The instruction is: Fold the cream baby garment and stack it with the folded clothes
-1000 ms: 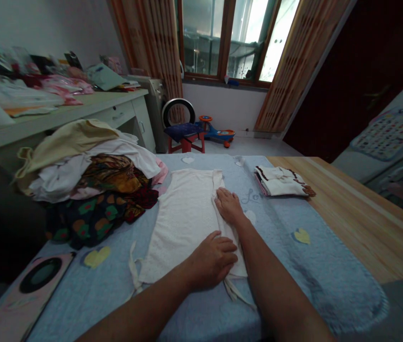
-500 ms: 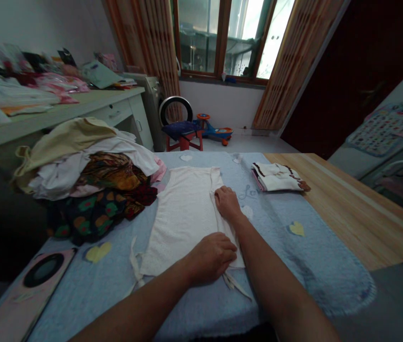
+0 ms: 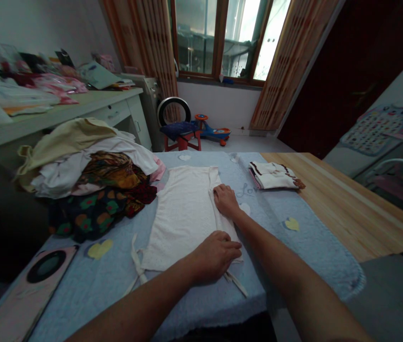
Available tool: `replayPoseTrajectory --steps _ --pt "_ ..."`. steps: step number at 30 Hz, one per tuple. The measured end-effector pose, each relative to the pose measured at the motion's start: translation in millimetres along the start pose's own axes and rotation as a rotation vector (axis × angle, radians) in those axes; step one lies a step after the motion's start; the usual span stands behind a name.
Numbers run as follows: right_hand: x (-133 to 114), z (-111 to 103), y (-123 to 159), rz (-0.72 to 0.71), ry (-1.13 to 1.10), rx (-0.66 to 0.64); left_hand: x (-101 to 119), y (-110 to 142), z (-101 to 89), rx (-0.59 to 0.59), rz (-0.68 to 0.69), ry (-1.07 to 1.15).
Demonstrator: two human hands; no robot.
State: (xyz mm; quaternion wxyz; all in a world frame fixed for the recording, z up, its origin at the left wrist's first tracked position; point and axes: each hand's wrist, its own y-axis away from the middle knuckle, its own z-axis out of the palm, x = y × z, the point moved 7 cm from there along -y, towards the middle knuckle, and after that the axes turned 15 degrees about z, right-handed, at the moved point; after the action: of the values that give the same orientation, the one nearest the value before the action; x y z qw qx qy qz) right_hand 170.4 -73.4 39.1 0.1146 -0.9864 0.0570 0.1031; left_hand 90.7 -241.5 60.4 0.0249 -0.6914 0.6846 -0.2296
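A white top with thin ties at its lower corners lies flat, its right side turned over in a narrow strip. My left hand rests at the lower right corner of the top, fingers curled over the cloth edge. Farther up that same side, my right hand has its fingers bent onto the strip, gripping the fabric. Both sets of fingertips are partly hidden.
A blue blanket with hearts covers the table. On the left sit a heap of clothes and a pink flat box. Folded garments lie at the right, near the bare wooden tabletop. Behind stands a red stool.
My left hand has shifted slightly right and its fingers have lifted a little at the corner. My right hand stays at the strip. The view has turned slightly.
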Motion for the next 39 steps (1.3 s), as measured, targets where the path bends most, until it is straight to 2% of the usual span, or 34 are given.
replayPoseTrajectory --steps 5,11,15,20,22,27,32,35,39 --pt "1 0 0 -0.004 -0.032 0.007 2 1 3.9 -0.019 -0.039 0.124" --pt "3 1 0 -0.005 -0.038 0.010 9 4 9.2 -0.127 -0.048 0.250" --pt "4 1 -3 0.017 -0.044 -0.020 10 3 6.4 -0.110 -0.045 0.353" --pt "6 4 -15 0.129 -0.026 -0.145 8 2 4.6 -0.032 -0.052 0.444" --pt "4 4 -17 0.157 -0.017 -0.153 6 3 6.1 0.007 -0.051 0.481" --pt "-2 4 -10 0.197 0.003 -0.057 -5 7 10.3 0.134 -0.103 0.641" --pt "-5 5 0 0.160 0.011 0.020 -15 13 7.9 0.298 -0.225 0.884" --pt "-6 1 1 0.146 0.000 0.070 -17 13 -2.8 0.352 -0.290 0.840" --pt "-10 1 1 0.075 -0.049 0.106 -19 13 -37.9 0.434 -0.337 0.566"
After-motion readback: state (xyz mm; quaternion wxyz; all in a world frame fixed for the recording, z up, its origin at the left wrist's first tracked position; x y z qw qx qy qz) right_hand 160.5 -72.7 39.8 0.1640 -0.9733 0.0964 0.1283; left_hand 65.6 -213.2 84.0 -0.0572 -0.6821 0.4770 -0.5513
